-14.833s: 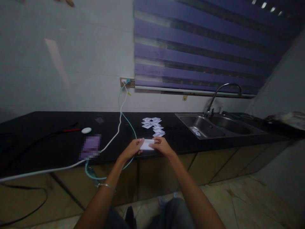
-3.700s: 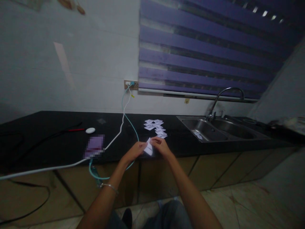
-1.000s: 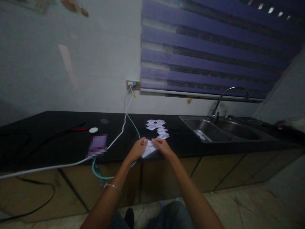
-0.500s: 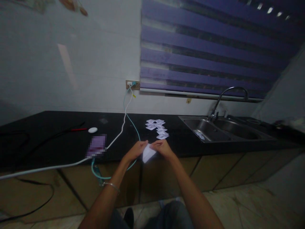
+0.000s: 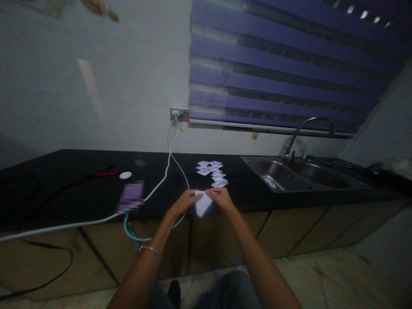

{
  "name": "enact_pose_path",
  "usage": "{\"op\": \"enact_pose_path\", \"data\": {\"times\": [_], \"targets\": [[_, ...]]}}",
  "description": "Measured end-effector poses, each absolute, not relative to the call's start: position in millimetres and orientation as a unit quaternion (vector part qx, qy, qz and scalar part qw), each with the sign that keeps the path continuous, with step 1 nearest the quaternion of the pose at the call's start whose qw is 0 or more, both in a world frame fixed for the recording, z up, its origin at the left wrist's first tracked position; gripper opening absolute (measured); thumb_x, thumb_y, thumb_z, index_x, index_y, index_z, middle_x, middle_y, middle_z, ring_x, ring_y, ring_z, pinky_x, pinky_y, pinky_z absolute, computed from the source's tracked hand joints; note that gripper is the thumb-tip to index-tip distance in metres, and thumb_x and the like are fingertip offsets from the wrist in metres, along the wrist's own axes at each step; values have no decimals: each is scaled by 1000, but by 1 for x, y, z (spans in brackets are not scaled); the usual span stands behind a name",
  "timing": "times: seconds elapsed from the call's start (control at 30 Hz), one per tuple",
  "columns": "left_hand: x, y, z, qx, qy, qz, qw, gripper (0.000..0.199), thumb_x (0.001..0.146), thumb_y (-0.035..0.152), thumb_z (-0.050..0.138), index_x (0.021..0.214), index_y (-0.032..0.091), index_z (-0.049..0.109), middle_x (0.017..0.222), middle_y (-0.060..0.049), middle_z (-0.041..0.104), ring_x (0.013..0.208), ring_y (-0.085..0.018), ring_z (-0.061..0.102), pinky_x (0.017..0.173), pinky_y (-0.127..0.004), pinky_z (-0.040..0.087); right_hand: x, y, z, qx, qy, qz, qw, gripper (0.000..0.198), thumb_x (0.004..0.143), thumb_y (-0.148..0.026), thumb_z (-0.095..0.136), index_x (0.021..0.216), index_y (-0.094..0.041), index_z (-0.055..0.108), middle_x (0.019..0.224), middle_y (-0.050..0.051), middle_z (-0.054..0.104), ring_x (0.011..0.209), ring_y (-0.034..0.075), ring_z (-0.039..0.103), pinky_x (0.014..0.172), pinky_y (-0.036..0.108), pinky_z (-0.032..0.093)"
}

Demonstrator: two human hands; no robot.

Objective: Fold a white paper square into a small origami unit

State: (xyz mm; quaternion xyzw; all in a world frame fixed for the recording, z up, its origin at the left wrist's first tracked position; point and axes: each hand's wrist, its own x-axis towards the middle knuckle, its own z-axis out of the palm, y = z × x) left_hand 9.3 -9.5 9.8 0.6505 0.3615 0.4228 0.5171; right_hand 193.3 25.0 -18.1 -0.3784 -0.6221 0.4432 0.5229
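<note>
Between my two hands is a folded white sheet of paper (image 5: 202,206), its lower end coming to a point over the counter's front edge. My left hand (image 5: 185,202) pinches its upper left side, and my right hand (image 5: 222,199) pinches its upper right side. Just beyond my hands, several folded white paper pieces (image 5: 210,167) lie in a bent row on the black counter (image 5: 167,189).
A steel double sink (image 5: 309,175) with a tall faucet (image 5: 294,137) is at the right. White and teal cables (image 5: 168,165) run from the wall socket (image 5: 180,114) across the counter. At the left lie a round white object (image 5: 125,175) and a blurred purple item (image 5: 131,196).
The folded paper has turned slightly between my hands, and its point has shifted a little to the right. My left thumb has moved down onto the paper.
</note>
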Motion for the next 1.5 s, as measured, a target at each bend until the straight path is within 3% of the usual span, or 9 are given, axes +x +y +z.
{"op": "enact_pose_path", "data": {"times": [0.2, 0.3, 0.53, 0.63, 0.77, 1.0, 1.13, 1.33, 1.5], "targets": [[8, -2, 5, 657, 395, 444, 464, 50, 77, 59, 56, 80, 10, 67, 57, 0, 55, 52, -11, 45, 51, -23, 32, 189, 21, -12, -354, -560, 508, 550, 48, 61, -38, 79, 102, -16, 67, 81, 5, 71, 66, 17, 64, 61, 27, 49], [8, 4, 0, 661, 420, 456, 423, 51, 78, 59, 54, 73, 10, 67, 52, 2, 50, 49, -10, 40, 49, -22, 29, 187, 21, -12, -346, -527, 532, 566, 56, 58, -36, 80, 106, -16, 62, 84, 7, 71, 69, 19, 66, 65, 30, 51], [6, 0, 3, 706, 384, 397, 444, 50, 77, 57, 56, 76, 9, 68, 58, 0, 55, 52, -11, 44, 51, -22, 30, 185, 24, -14, -399, -537, 469, 576, 48, 60, -35, 77, 102, -14, 65, 68, 3, 69, 59, 18, 63, 57, 28, 49], [9, 0, 3, 719, 381, 383, 438, 49, 78, 54, 55, 81, 8, 69, 62, -2, 59, 55, -13, 48, 53, -23, 34, 184, 23, -16, -406, -565, 433, 573, 39, 65, -34, 73, 99, -14, 69, 82, 8, 73, 73, 22, 67, 65, 32, 52], [14, 5, 0, 710, 429, 433, 353, 44, 78, 49, 54, 82, 8, 70, 68, -4, 63, 62, -17, 53, 57, -24, 38, 182, 24, -22, -412, -594, 375, 580, 35, 71, -33, 70, 101, -17, 70, 104, 11, 71, 97, 25, 66, 86, 38, 50], [15, 11, -8, 690, 481, 463, 282, 40, 79, 43, 51, 77, 8, 70, 60, -3, 61, 56, -15, 51, 54, -24, 35, 179, 22, -24, -392, -667, 342, 534, 35, 82, -34, 61, 112, -18, 67, 111, 8, 69, 102, 26, 64, 91, 43, 48], [15, 14, -9, 689, 498, 460, 258, 43, 82, 45, 48, 67, 10, 67, 54, -2, 58, 52, -14, 49, 50, -23, 32, 175, 17, -27, -402, -702, 283, 515, 42, 87, -35, 55, 125, -19, 59, 126, 10, 61, 117, 26, 56, 102, 43, 40], [16, 12, -7, 672, 520, 457, 264, 45, 82, 47, 45, 59, 12, 61, 48, -2, 56, 45, -13, 49, 46, -22, 31, 172, 10, -36, -427, -775, 194, 424, 65, 89, -39, 50, 146, -15, 29, 150, 14, 29, 138, 27, 30, 112, 44, 25], [16, 10, -5, 657, 523, 467, 278, 46, 81, 50, 45, 62, 12, 63, 45, 0, 53, 41, -12, 48, 44, -21, 32, 173, 7, -34, -409, -794, 177, 413, 65, 89, -39, 49, 146, -15, 27, 152, 14, 26, 139, 26, 26, 113, 43, 24]]}}
